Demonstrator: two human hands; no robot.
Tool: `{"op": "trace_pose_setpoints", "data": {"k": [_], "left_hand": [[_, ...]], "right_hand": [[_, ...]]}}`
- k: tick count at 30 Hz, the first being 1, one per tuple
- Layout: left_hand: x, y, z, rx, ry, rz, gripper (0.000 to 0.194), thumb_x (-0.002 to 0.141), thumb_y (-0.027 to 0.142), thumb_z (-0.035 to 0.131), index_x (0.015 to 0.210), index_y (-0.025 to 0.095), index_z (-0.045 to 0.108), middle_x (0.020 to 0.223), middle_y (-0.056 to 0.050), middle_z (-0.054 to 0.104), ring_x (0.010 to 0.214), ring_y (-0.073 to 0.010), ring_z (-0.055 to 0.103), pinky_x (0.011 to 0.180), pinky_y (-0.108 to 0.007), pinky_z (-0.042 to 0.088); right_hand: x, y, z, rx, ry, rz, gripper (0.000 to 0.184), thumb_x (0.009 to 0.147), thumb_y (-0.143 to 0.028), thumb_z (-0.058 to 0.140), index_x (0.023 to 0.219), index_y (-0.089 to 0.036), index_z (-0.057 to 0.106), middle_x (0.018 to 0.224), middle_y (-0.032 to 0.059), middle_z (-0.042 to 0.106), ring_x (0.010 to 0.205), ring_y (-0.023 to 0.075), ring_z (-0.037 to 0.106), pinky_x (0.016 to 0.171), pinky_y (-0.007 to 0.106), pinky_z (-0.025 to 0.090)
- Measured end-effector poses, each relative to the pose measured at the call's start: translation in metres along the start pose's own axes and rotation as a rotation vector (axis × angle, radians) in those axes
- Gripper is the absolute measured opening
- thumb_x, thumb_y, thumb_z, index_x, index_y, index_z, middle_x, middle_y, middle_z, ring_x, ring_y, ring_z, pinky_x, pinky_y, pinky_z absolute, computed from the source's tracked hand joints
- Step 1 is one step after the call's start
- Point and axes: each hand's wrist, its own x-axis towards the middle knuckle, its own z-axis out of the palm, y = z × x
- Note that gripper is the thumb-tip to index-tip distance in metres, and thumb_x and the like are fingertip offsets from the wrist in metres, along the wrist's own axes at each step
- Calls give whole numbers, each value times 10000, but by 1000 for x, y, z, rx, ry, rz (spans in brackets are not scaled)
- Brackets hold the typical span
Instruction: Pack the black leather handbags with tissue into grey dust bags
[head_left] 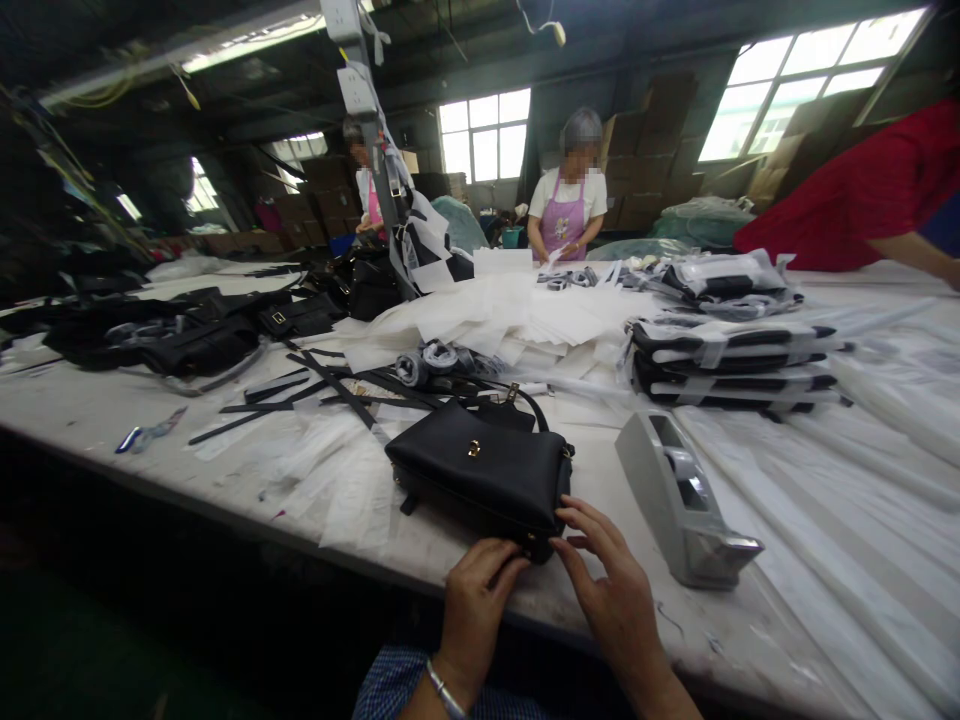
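Observation:
A black handbag with a small gold clasp lies near the table's front edge, its strap looped up behind it. My left hand is closed at the bag's near right corner, thumb and fingers pinching its lower edge. At the bag's right end, my right hand grips the side between thumb and fingers. Both hands are almost at the same corner, and the exact part under the left fingertips is hidden. Just right of my right hand stands a grey tape dispenser.
Wrapped black bags are stacked behind the dispenser. White paper sheets, black strips and rolled straps lie beyond the handbag. Black bags pile up at left. Co-workers stand across the table; a red sleeve reaches in at right.

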Motion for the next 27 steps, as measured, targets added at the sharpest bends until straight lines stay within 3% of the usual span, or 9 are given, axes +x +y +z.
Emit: {"op": "trace_pose_setpoints", "data": {"k": [5,14,22,27], "left_hand": [[0,-4,6,197,-24,125,206,973,277,508,991,206,701,942,-45,727,885,-183,699,818,-302,584],[2,4,7,364,-84,119,168,948,145,510,964,190,672,903,-56,696,820,-227,693,733,-351,584],[1,5,6,352,-117,112,181,940,122,490,1007,194,642,923,-59,677,845,-221,670,770,-350,556],[-10,10,2,232,-203,104,107,915,170,548,876,199,644,845,-36,676,790,-186,663,723,-276,537]], "right_hand": [[-2,0,0,1,7,-12,224,920,-296,602,1142,-268,616,1266,74,602,1043,236,635,804,389,594],[0,-4,-1,1,7,-5,222,914,-309,609,1131,-266,623,1260,71,607,1004,229,642,811,401,593],[0,-3,0,-11,13,-6,227,916,-314,603,1137,-268,622,1258,72,614,1075,246,620,830,406,588],[2,-5,0,-24,17,-7,222,919,-308,592,1136,-262,610,1256,81,619,1085,253,614,833,420,583]]}}
